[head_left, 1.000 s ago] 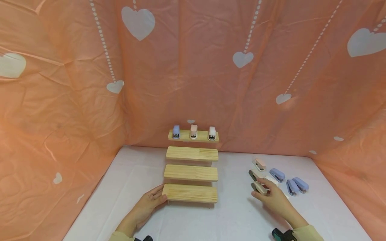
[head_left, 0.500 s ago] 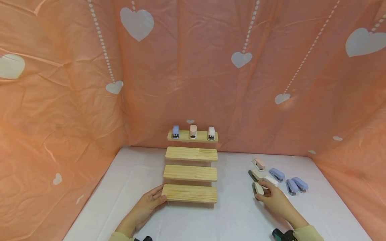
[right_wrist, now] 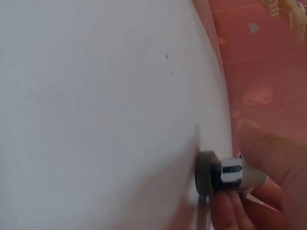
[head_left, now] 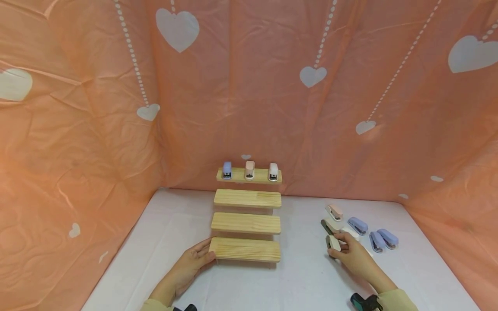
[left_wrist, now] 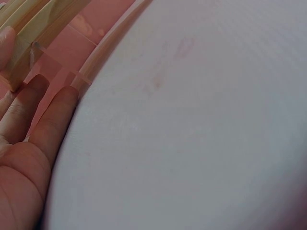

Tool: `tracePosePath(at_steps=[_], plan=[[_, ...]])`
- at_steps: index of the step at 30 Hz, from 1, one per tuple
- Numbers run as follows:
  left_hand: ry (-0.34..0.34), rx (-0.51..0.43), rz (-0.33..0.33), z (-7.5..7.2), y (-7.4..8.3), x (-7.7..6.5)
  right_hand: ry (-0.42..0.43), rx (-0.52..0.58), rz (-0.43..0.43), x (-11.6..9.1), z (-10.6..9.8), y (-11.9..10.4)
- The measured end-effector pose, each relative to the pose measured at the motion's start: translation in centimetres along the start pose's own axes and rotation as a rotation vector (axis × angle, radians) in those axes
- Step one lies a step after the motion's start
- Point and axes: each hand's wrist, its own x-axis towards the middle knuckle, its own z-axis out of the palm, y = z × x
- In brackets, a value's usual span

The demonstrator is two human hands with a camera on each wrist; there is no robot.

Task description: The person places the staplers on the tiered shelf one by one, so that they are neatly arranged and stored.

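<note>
My left hand (head_left: pixel 189 264) holds the left end of the lowest board of a stepped wooden shelf (head_left: pixel 245 249). In the left wrist view its thumb lies on the wooden edge (left_wrist: pixel 21 57) and the other fingers reach underneath. Right of the shelf, my right hand (head_left: pixel 355 258) grips a small cream stapler (head_left: pixel 333 243) with a dark grey-green base, between thumb and fingers. The right wrist view shows that stapler's metal nose (right_wrist: pixel 231 170) end-on; the fingers hide part of its body. Another cream stapler (head_left: pixel 330 225) and a white stapler (head_left: pixel 349 233), partly covered, lie just beyond the hand.
The top board carries a purple stapler (head_left: pixel 227 170), a pink stapler (head_left: pixel 250 170) and a white-topped stapler (head_left: pixel 273 172). On the table's right lie a pink stapler (head_left: pixel 334 212) and several purple staplers (head_left: pixel 358 225). An orange curtain (head_left: pixel 249 95) with hearts encloses the table.
The cream stapler in my right hand has turned from lying sideways to pointing more toward the front edge. My left hand keeps its place on the shelf.
</note>
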Motion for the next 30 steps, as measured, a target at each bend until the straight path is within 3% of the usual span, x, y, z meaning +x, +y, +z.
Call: tracePosePath(at_steps=[8, 21, 30], plan=[[-0.002, 0.0, 0.0, 0.0, 0.0, 0.0, -0.016, 0.01, 0.037, -0.1, 0.1, 0.0], [0.013, 0.006, 0.004, 0.1, 0.0, 0.0, 0.003, 0.043, -0.025, -0.5, 0.6, 0.2], [-0.003, -0.01, 0.01, -0.1, -0.2, 0.1, 0.018, 0.082, -0.055, -0.7, 1.1, -1.4]])
